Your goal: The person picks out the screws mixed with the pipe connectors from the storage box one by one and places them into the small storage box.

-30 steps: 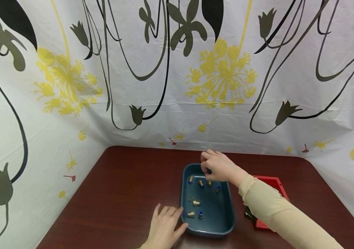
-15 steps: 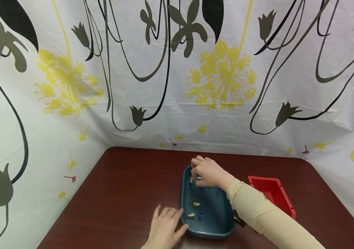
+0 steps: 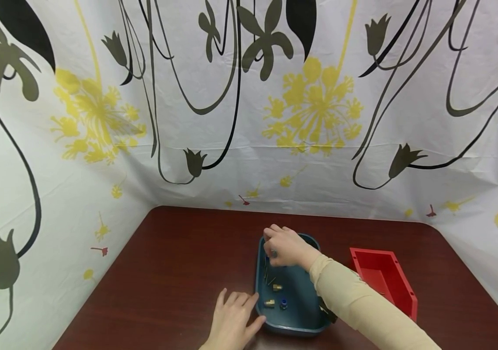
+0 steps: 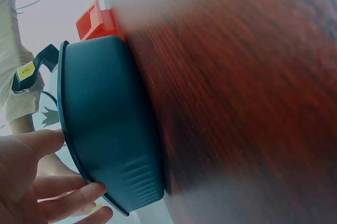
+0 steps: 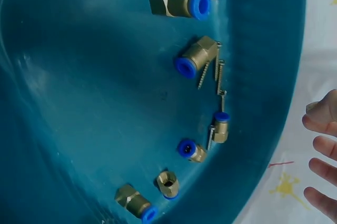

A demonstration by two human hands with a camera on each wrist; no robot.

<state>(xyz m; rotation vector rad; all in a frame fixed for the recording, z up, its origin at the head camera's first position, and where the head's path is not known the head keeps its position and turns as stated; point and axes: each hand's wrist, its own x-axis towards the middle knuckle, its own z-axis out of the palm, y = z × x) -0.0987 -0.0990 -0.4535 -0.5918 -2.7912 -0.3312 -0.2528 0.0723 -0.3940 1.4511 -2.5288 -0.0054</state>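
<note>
Presently, my left hand (image 3: pixel 234 317) touches the tray (image 3: pixel 302 307) at its rim, fingers spread; my right hand (image 3: pixel 287 247), fingers bent, hangs above the fittings (image 5: pixel 197 56) lying inside. Whether it pinches anything, I cannot tell.

The hexagonal fittings (image 5: pixel 179 1) look brass with smooth blue plastic collars (image 5: pixel 200 5), the oblong teal tray (image 4: pixel 110 113) smooth satin plastic, the dark-red table (image 4: pixel 226 103) glossy wood.

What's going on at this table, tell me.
The left hand touches the near left rim of a blue tray. The right hand is over the tray's far left part; what it holds, if anything, is unclear. Brass fittings and screws lie loose in the tray. A red box sits to the right.
</note>
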